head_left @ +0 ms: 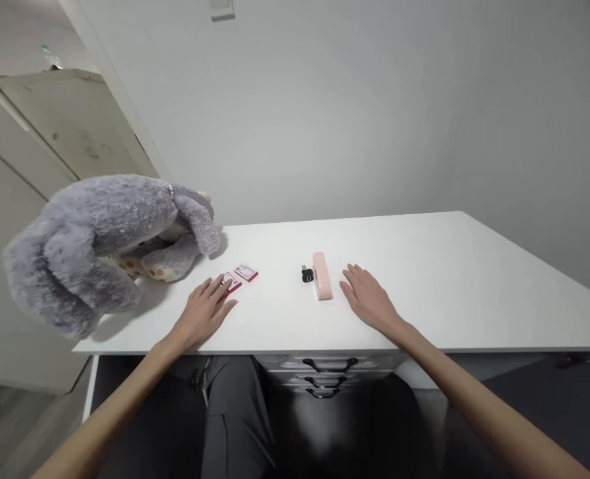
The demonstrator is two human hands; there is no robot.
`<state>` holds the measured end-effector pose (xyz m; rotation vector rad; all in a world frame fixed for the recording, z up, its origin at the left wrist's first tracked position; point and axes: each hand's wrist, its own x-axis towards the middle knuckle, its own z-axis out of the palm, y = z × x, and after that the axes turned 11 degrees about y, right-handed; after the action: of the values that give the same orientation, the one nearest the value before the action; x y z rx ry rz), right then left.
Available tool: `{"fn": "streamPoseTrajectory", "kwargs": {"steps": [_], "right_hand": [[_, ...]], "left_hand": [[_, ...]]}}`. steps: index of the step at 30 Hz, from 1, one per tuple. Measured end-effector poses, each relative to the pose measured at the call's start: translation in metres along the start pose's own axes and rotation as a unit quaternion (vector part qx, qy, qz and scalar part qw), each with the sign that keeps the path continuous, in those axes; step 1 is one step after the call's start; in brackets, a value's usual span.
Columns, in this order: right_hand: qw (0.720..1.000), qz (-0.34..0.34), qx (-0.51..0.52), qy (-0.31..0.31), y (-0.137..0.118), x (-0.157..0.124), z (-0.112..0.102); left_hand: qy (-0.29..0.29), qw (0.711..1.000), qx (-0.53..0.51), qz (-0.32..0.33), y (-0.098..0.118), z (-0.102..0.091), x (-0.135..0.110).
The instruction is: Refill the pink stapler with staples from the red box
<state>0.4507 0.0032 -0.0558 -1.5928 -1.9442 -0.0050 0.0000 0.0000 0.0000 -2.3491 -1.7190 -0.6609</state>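
My left hand (206,311) lies flat on the white table with its fingers spread. Its fingertips partly cover a small red-and-white packet (235,282); a second red-and-white packet (246,273) is just beyond it. To the right, my right hand (368,296) rests palm down with fingers stretched out and holds nothing. Beside it, a short gap away, lies a pale pink stapler (322,275), its long side pointing away from me. Close against the stapler's left side is a small black object (307,275) with a pale tip, too small to name for sure.
A large grey plush toy (120,213) leans over the table's left end. The white tabletop (424,266) meets a plain wall (344,120) at the back. Drawers with black handles (329,365) are below the front edge. A beige cabinet (70,120) stands behind left.
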Motion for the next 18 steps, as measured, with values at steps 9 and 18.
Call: {"fn": "streamPoseTrajectory", "kwargs": {"steps": [9, 18], "right_hand": [[1.000, -0.001, 0.000, 0.007, -0.001, 0.001, 0.001], [1.000, 0.003, -0.006, 0.003, -0.001, 0.001, -0.003]], "left_hand": [[0.005, 0.997, 0.002, 0.081, 0.042, 0.005, 0.025], [0.063, 0.997, 0.007, 0.032, 0.054, 0.017, 0.025]]}}
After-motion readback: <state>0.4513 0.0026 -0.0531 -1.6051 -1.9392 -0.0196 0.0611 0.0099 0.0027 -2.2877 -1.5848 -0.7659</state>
